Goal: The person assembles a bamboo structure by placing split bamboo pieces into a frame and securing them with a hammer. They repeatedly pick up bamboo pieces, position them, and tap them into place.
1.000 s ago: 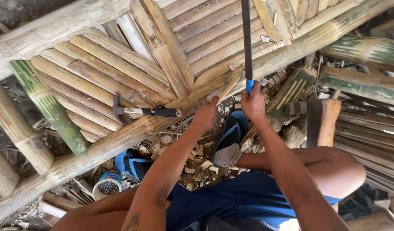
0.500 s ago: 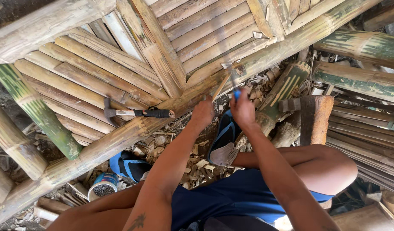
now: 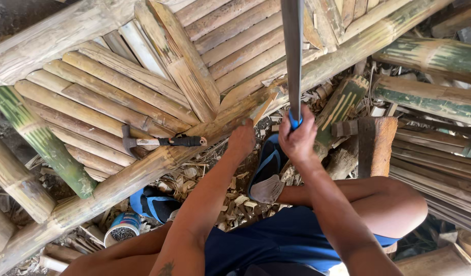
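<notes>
Above the bamboo frame (image 3: 158, 158), my right hand (image 3: 298, 139) clenches the blue grip of a long dark blade (image 3: 292, 56) raised upright, stiff and probably heavy, while my left hand (image 3: 242, 141) pinches a light bamboo sliver (image 3: 263, 106) beside it.

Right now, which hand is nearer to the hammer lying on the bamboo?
Left. The left hand rests on the bamboo frame just right of the hammer; the right hand grips a long blade farther right.

Right hand (image 3: 298, 140) around raised long blade (image 3: 292, 51); left hand (image 3: 241, 143) on bamboo pole (image 3: 158, 161).
</notes>
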